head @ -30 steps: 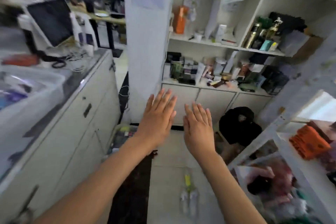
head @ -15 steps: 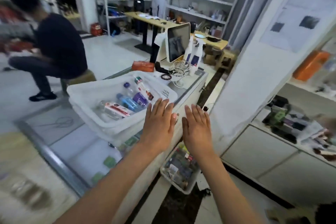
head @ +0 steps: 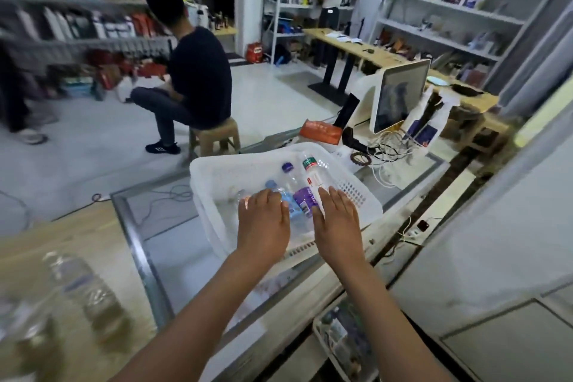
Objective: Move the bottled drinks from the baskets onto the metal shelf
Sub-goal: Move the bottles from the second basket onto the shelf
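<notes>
1. Two hands hang flat over the white basket: left hand and right hand, fingers straight and close together, holding nothing.
2. Inside the basket lie the bottled drinks: a blue-capped bottle, a purple-labelled bottle and a red-labelled bottle, on their sides, likely just loaded.
3. Beyond the basket stands a monitor; I see no metal shelf clearly.

surface: glass-topped | on it: white basket, screen, orange packet, tangled cables, blurred bottles at near-left
</notes>
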